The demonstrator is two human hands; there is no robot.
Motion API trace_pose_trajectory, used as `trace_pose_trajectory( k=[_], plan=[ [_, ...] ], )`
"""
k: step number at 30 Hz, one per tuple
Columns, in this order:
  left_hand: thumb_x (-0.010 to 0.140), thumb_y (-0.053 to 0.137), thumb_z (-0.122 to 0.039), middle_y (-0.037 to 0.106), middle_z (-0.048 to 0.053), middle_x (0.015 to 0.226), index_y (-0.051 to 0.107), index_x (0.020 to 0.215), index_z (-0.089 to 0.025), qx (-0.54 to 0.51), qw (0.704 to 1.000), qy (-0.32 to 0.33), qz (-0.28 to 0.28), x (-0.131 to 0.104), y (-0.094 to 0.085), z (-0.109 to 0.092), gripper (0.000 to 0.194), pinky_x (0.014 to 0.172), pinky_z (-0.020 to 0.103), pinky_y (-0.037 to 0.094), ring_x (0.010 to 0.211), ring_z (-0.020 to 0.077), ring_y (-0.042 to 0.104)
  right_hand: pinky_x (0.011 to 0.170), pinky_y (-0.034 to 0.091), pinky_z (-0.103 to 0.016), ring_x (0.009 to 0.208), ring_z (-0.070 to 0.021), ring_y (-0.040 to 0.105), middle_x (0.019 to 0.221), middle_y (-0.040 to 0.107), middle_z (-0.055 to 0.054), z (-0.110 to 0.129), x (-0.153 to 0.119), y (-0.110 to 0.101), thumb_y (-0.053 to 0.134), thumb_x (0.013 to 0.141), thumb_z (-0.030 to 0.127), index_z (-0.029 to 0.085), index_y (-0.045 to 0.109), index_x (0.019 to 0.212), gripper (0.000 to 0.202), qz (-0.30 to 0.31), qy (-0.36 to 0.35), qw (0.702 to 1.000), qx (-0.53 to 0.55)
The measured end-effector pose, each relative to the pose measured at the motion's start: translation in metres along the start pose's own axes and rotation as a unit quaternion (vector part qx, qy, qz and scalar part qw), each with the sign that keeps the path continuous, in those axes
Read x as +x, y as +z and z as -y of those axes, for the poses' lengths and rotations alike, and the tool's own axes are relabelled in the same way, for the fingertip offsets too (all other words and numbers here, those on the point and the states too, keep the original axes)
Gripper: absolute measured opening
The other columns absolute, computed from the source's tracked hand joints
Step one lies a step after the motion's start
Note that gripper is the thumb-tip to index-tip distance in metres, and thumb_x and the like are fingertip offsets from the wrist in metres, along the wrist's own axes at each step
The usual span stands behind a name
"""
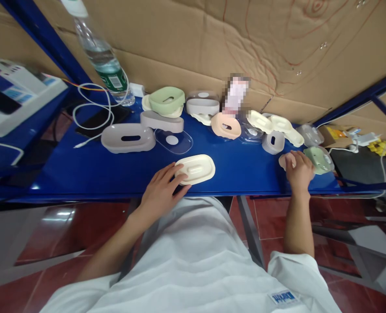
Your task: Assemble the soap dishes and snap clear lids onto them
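My left hand (162, 191) grips the left end of a cream oval plastic dish (201, 169) with a raised middle, lying near the table's front edge. Over on the right, my right hand (300, 171) has its fingers closed on a small pale pink plastic piece (284, 161), partly hidden under them. Just beyond that hand sits a light green plastic piece (318, 160) with a clear cover. A small grey box with a slot (273, 143) stands behind the pink piece. Behind the cream dish lies a clear oval lid (181, 145) with a white round label.
Along the back stand a long grey slotted box (114, 141), a green box (166, 101), a peach slotted box (225, 127) and several cream pieces (261, 121). A water bottle (110, 71), a white cable (110, 111) and a dark phone (98, 124) occupy the left of the blue table (245, 174).
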State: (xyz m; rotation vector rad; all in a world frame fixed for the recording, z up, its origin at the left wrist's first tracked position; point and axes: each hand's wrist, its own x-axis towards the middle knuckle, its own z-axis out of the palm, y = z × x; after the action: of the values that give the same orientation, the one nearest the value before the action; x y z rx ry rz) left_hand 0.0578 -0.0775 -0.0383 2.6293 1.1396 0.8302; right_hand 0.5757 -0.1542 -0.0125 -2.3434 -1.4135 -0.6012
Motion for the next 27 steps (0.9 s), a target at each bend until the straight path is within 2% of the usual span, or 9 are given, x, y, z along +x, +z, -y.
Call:
trace_pose_trajectory(
  k=[2,4,7,10,14,18,21,24,27],
  plan=[
    [0.106,0.063,-0.037,0.068,0.011,0.149,0.073,0.123,-0.025,-0.007,1.0,0.001,0.002,0.0,0.0,-0.001,0.023,0.119,0.054,0.053,0.147,0.0356,0.059,0.118,0.037,-0.064,0.146,-0.0412,0.054,0.154,0.062,-0.026,0.01,0.021,0.009,0.043,0.11,0.048,0.012,0.067,0.146,0.056,-0.009,-0.005,1.0,-0.022],
    [0.106,0.063,-0.036,0.066,0.011,0.152,0.073,0.124,-0.025,-0.018,1.0,-0.002,0.005,-0.001,-0.001,-0.002,0.023,0.12,0.054,0.052,0.148,0.035,0.058,0.123,0.029,-0.066,0.15,-0.0416,0.049,0.158,0.058,-0.026,0.026,0.038,0.017,0.046,0.11,0.051,0.012,0.064,0.149,0.058,0.0,-0.058,0.998,-0.035],
    [0.105,0.064,-0.037,0.055,0.011,0.163,0.074,0.121,-0.026,-0.032,0.999,-0.019,0.016,-0.003,-0.004,0.0,0.022,0.118,0.052,0.054,0.146,0.0342,0.06,0.117,0.039,-0.058,0.131,-0.0389,0.064,0.137,0.073,-0.024,0.057,0.043,0.021,0.054,0.107,0.049,0.01,0.07,0.138,0.052,0.07,-0.131,0.988,-0.029],
    [0.103,0.068,-0.044,0.052,0.01,0.166,0.074,0.114,-0.025,-0.057,0.997,-0.03,0.038,-0.005,-0.007,0.005,0.022,0.116,0.051,0.055,0.145,0.0341,0.06,0.098,0.05,-0.048,0.107,-0.0356,0.072,0.116,0.079,-0.022,0.085,0.018,0.009,0.055,0.107,0.044,0.01,0.075,0.125,0.043,0.089,-0.139,0.986,-0.012],
    [0.095,0.078,-0.048,0.061,0.009,0.158,0.072,0.118,-0.027,-0.108,0.991,-0.05,0.068,-0.005,-0.011,0.01,0.032,0.12,0.052,0.052,0.143,0.0331,0.06,0.109,0.045,-0.051,0.106,-0.0301,0.075,0.118,0.081,-0.014,0.114,-0.04,-0.032,0.055,0.11,0.039,0.019,0.074,0.128,0.032,0.063,-0.22,0.97,0.085],
    [0.094,0.079,-0.048,0.053,0.008,0.167,0.056,0.152,-0.032,-0.145,0.981,-0.086,0.095,-0.002,-0.014,0.01,0.064,0.124,0.054,0.048,0.152,0.0329,0.053,0.115,0.045,-0.051,0.122,-0.0275,0.074,0.131,0.079,-0.009,0.149,-0.08,-0.064,0.06,0.11,0.029,0.028,0.069,0.137,0.028,0.11,-0.295,0.915,0.251],
    [0.094,0.079,-0.051,0.042,0.008,0.175,0.039,0.166,-0.035,-0.15,0.977,-0.103,0.112,-0.001,-0.015,0.011,0.084,0.126,0.057,0.046,0.158,0.0351,0.046,0.115,0.052,-0.05,0.133,-0.0271,0.069,0.133,0.078,-0.007,0.176,-0.085,-0.066,0.061,0.109,0.023,0.029,0.069,0.137,0.03,0.165,-0.344,0.855,0.353],
    [0.096,0.077,-0.052,0.038,0.007,0.177,0.045,0.164,-0.038,-0.164,0.977,-0.079,0.109,-0.003,-0.015,0.013,0.076,0.127,0.055,0.045,0.159,0.0347,0.045,0.121,0.052,-0.049,0.145,-0.0245,0.062,0.138,0.076,-0.007,0.198,-0.081,-0.055,0.054,0.11,0.017,0.028,0.067,0.14,0.034,0.227,-0.39,0.795,0.405],
    [0.101,0.072,-0.049,0.04,0.009,0.176,0.063,0.149,-0.033,-0.185,0.979,-0.042,0.075,-0.004,-0.014,0.017,0.052,0.127,0.05,0.047,0.158,0.0328,0.047,0.126,0.049,-0.052,0.151,-0.0249,0.056,0.144,0.072,-0.008,0.212,-0.077,-0.047,0.055,0.11,0.019,0.027,0.064,0.146,0.038,0.234,-0.413,0.779,0.411]
  ],
)
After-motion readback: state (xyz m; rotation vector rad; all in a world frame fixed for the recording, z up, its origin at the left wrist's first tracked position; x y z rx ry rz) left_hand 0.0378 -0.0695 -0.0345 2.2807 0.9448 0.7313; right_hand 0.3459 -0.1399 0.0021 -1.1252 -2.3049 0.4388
